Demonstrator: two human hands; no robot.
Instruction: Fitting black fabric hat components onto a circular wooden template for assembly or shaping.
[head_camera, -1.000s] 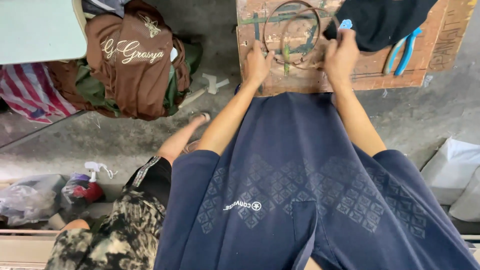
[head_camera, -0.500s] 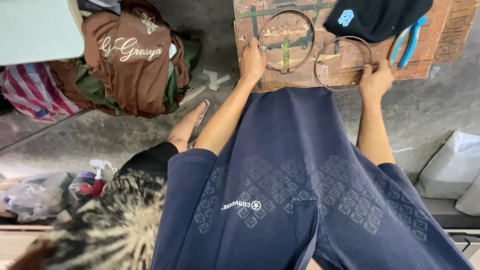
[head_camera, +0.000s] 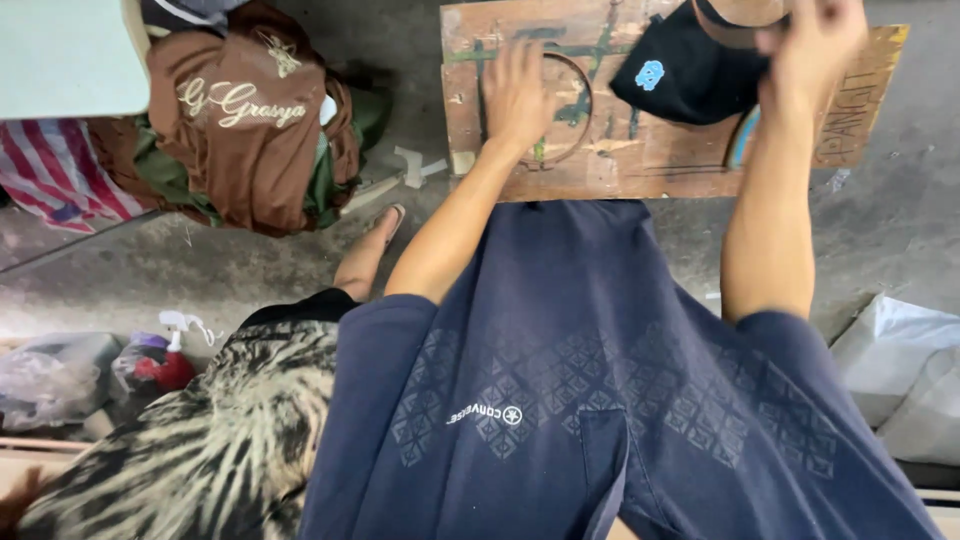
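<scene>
A worn wooden board (head_camera: 640, 165) lies on the concrete floor in front of me. My left hand (head_camera: 518, 92) rests flat on it, fingers apart, over a thin dark ring (head_camera: 584, 100). My right hand (head_camera: 812, 38) is raised at the board's far right and blurred, its fingers curled on a tan hoop (head_camera: 742, 14) at the top edge. A black cloth with a small blue patch (head_camera: 680, 75) sits just under that hoop. A navy shirt (head_camera: 600, 390) covers my lap.
A blue tool handle (head_camera: 742, 148) shows beside my right forearm. A pile of brown and green clothes (head_camera: 240, 120) and a striped cloth (head_camera: 60, 180) lie at left. Another person's foot (head_camera: 375, 240) and patterned garment (head_camera: 200, 450) are close. A spray bottle (head_camera: 172, 352) and white bags (head_camera: 900, 370) flank me.
My right hand has left the board's near right edge and risen to the black cloth with the hoop. My left hand stays on the other ring. The view has moved closer.
</scene>
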